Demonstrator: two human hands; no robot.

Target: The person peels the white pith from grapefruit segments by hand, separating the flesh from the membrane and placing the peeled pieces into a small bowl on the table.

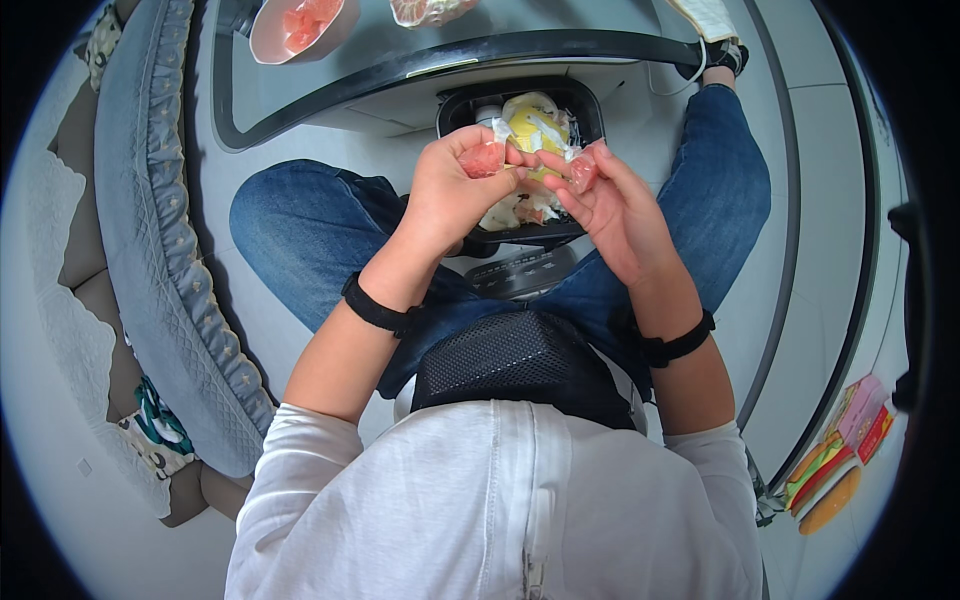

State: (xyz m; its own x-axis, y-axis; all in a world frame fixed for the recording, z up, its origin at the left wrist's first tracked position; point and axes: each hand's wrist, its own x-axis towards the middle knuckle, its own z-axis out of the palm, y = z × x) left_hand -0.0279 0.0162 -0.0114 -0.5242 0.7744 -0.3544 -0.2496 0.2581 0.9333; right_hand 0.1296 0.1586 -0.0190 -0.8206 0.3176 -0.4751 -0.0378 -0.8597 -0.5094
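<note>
Between the thumb and fingers of my left hand point(450, 180) is a piece of pink citrus flesh point(482, 160), with a bit of white membrane point(501, 130) by the fingertips. My right hand point(619, 202) pinches another pink citrus piece point(583, 171), partly covered by thin skin. Both hands are close together over a black bin point(596, 112) that holds yellow and white peel and other scraps. Above, on the table, a pale pink bowl point(330, 37) contains pieces of pink flesh, and a partly peeled pomelo or similar citrus point(429, 9) lies to its right.
The dark-rimmed table point(360, 79) stands just beyond the bin. My knees in blue jeans flank the bin. A grey padded sofa point(161, 247) is along the left, a dark flat device point(521, 271) lies below the bin, and hamburger-patterned packaging point(825, 480) is at the lower right.
</note>
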